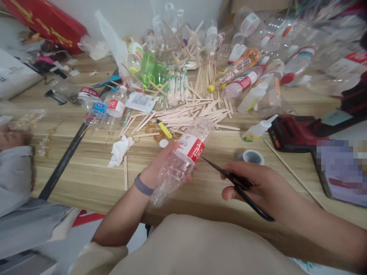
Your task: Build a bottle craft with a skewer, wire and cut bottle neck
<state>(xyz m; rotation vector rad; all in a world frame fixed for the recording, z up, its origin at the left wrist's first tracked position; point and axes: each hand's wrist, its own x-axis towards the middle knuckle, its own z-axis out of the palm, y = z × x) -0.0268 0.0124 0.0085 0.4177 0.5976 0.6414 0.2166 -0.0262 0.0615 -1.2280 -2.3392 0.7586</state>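
Note:
My left hand (160,162) is wrapped round a clear plastic bottle (177,168) with a red and white label, held tilted over the table's front edge. Its neck points down toward me, and the fingers behind it are partly hidden. In my right hand (255,183) is a pair of black scissors (241,183). Their blades look closed together, and the tip is beside the bottle's label; whether it touches I cannot tell. Just beyond the bottle lie loose wooden craft sticks (197,110) and a yellow-handled cutter (164,129).
Many empty bottles (298,65) crowd the back right. A glue bottle (255,130), a roll of tape (253,157), a red and black power tool (295,131) and a phone (344,172) lie on the right. At left, another person's sleeve (15,175) is near a black strip (65,164).

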